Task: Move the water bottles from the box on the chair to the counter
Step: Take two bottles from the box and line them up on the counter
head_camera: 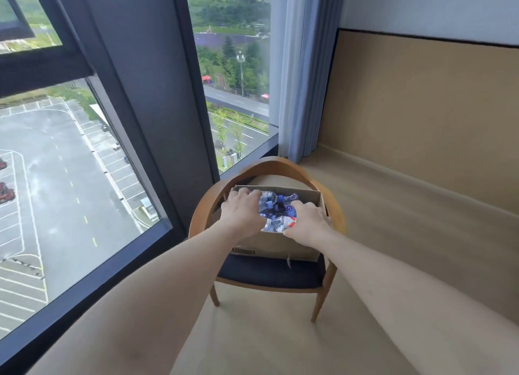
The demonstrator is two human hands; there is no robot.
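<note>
An open cardboard box (276, 242) stands on the dark seat of a wooden chair (269, 273). Inside lie several clear water bottles (276, 206) with blue caps and blue labels. Both my arms reach down into the box. My left hand (241, 210) is over the left part of the box, its fingers curled down onto a bottle that it mostly hides. My right hand (307, 220) is at the near right, with thumb and curled fingers round a bottle with a white and red label (280, 224). No counter is in view.
The chair's curved wooden backrest (269, 164) arcs round the far side of the box. A floor-to-ceiling window (84, 155) with a dark frame runs along the left. A blue-grey curtain (303, 74) hangs behind the chair. Beige carpet (393, 220) spreads to the right up to a tan wall panel.
</note>
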